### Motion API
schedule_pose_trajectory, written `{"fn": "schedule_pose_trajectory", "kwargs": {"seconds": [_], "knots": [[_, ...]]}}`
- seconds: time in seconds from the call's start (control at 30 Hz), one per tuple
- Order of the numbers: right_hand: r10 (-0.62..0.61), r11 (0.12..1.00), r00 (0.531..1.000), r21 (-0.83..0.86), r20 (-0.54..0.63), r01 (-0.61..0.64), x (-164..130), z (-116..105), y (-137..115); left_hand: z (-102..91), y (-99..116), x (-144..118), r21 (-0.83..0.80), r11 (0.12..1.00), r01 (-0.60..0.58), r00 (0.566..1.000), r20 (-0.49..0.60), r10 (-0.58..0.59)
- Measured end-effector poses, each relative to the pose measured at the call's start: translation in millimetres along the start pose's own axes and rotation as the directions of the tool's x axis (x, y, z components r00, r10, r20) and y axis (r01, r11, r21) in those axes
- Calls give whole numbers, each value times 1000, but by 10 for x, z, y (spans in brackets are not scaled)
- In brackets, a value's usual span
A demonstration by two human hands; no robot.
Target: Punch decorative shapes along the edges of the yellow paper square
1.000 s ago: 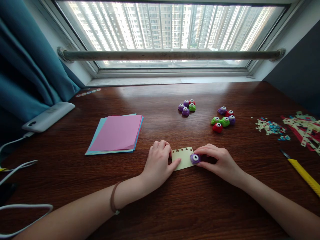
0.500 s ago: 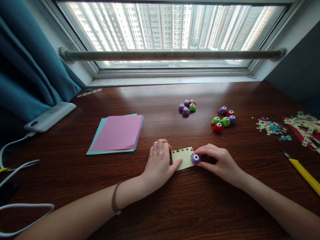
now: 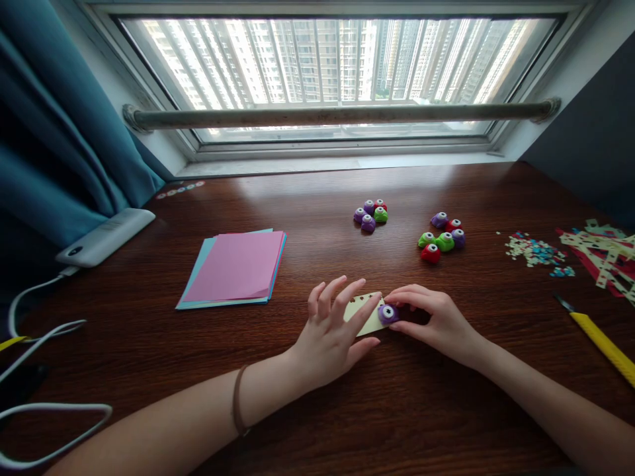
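A small pale yellow paper card [image 3: 368, 323] with punched holes along its far edge lies on the dark wooden desk [image 3: 347, 410]. My right hand [image 3: 431, 320] grips a small purple craft punch [image 3: 387, 313] set on the card's right edge. My left hand [image 3: 333, 334] is spread with fingers apart over the card's left part, its index finger reaching toward the punch; it covers much of the card.
A stack of pink and blue paper [image 3: 235, 267] lies to the left. Two clusters of coloured punches [image 3: 371, 213] [image 3: 440, 238] sit beyond. Confetti [image 3: 534, 251], paper scraps [image 3: 605, 254] and a yellow knife [image 3: 598, 340] are right. A white device [image 3: 104, 237] and cables [image 3: 44, 330] are left.
My left hand lifted from pressing the card's left edge, spread its fingers and moved right over the card. My right hand and the purple punch stayed put. The view tilted slightly.
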State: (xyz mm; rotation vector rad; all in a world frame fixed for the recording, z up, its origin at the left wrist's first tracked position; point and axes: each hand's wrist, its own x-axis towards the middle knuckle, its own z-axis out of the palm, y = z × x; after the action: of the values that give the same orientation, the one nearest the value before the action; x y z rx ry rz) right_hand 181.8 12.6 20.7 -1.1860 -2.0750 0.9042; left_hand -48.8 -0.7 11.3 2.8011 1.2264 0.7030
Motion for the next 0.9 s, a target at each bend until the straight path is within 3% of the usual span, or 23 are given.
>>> {"fn": "schedule_pose_trajectory", "kwargs": {"seconds": [0.23, 0.43, 0.57, 0.67, 0.9], "knots": [[2, 1000, 1000, 12, -9, -2, -14, 5, 12, 5, 16, 69, 11, 998, -56, 986, 157, 54], [178, 965, 961, 230, -210, -129, 168, 41, -78, 1, 12, 75, -14, 998, -67, 975, 209, 68], [95, 992, 930, -40, -356, -116, 401, 156, -209, 6, 7, 84, -46, 997, -63, 975, 212, 71], [7, 948, 933, -296, -360, -121, 570, 270, -290, 2, 6, 93, -60, 997, -55, 968, 241, 68], [112, 787, 931, -542, -346, -296, 730, 460, -218, -2, 0, 98, -102, 994, -40, 970, 235, 63]]}}
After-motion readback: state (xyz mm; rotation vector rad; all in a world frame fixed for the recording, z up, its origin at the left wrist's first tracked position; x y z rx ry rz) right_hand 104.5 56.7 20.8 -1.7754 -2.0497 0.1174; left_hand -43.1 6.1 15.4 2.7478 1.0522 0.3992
